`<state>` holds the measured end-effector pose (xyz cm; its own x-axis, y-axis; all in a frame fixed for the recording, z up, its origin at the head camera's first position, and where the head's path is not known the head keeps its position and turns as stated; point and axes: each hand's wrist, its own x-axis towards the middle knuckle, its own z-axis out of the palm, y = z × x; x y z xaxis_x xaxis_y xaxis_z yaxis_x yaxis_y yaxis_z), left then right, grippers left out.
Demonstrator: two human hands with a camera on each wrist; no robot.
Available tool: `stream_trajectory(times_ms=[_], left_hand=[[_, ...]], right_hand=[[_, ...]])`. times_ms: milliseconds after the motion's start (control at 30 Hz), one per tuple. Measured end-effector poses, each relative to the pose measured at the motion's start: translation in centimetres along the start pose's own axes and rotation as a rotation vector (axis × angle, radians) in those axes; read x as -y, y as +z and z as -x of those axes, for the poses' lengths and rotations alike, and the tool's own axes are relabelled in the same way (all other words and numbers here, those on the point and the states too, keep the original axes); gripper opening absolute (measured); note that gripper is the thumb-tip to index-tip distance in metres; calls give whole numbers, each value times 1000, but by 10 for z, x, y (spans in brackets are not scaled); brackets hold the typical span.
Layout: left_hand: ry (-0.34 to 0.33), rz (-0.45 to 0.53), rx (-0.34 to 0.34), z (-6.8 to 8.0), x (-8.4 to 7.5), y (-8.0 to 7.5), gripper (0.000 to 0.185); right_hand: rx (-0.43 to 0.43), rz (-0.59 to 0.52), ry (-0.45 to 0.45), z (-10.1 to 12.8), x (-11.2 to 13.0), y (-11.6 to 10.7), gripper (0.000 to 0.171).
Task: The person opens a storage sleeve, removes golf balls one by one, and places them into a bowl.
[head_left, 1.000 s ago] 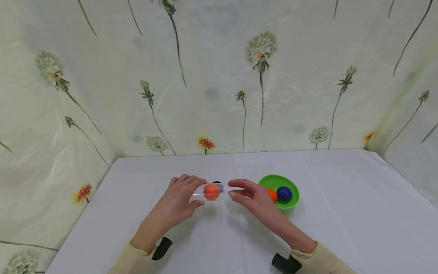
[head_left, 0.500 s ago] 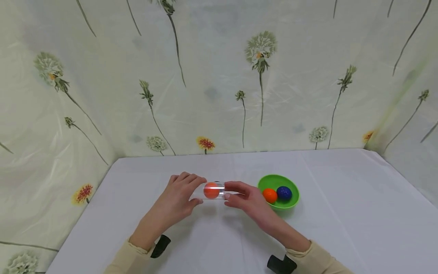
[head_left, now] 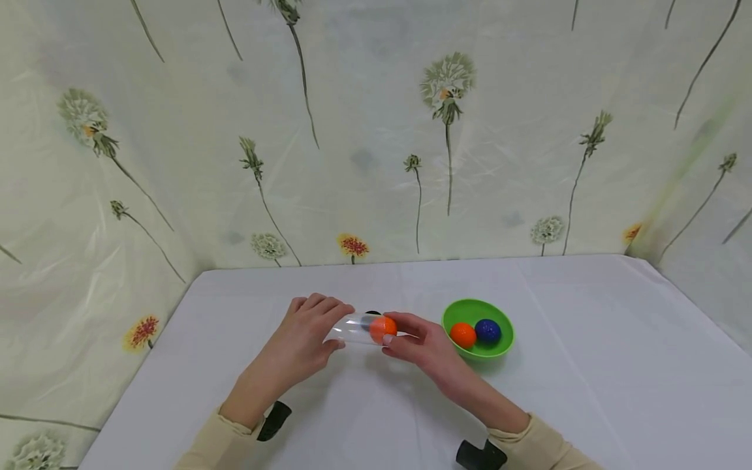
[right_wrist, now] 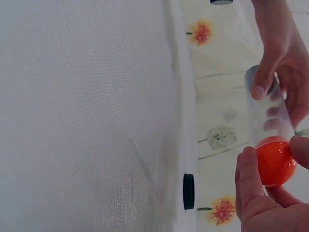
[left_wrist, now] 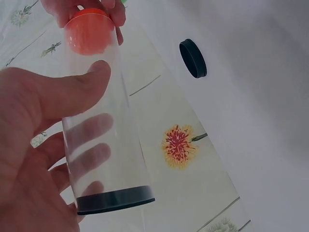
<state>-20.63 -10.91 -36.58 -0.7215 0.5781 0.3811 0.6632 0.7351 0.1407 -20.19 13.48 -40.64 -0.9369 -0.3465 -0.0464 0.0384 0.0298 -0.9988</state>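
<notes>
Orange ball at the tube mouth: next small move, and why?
Probably draw the orange ball fully clear of the clear tube. The right hand pinches the ball right at the tube's open end, the left hand grips the tube near its black-capped end, and a loose black cap lies on the table.

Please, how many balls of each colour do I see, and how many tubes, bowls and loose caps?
Orange balls: 2, one at the tube mouth, one in the bowl
Blue balls: 1
Clear tubes: 1
Green bowls: 1
Loose black caps: 1
Total: 6
</notes>
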Motion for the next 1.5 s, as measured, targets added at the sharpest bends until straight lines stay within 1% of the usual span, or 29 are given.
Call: stream_trajectory(times_ms=[100,300,500,633,767,1100,1200,1333,1500], left_hand=[[2,-2,3,0,0,0,51],[-9,19,11,1,0,1,51],[-29,45,13,1,1,2,52],[-34,52,8,2,2,3,51],[-40,57,-1,2,3,3,52],[-56,49,-7,2,6,6,52],[-61,47,-7,2,7,7,52],[-69,55,3,2,8,7,51],[-73,69,15,3,9,7,50]], right_hand=[[-6,-13,9,0,-1,0,54],[-14,3,-4,0,-2,-1,50],[-68,108,-5,2,-1,-2,47],[-91,188,-26,4,1,-2,47],[-110,233,-38,6,4,-5,45],[-144,271,-94,8,10,-18,44],[-157,301,-108,10,15,-24,43],[-154,343,-143,13,20,-33,44],[-161,354,-177,16,24,-45,44]])
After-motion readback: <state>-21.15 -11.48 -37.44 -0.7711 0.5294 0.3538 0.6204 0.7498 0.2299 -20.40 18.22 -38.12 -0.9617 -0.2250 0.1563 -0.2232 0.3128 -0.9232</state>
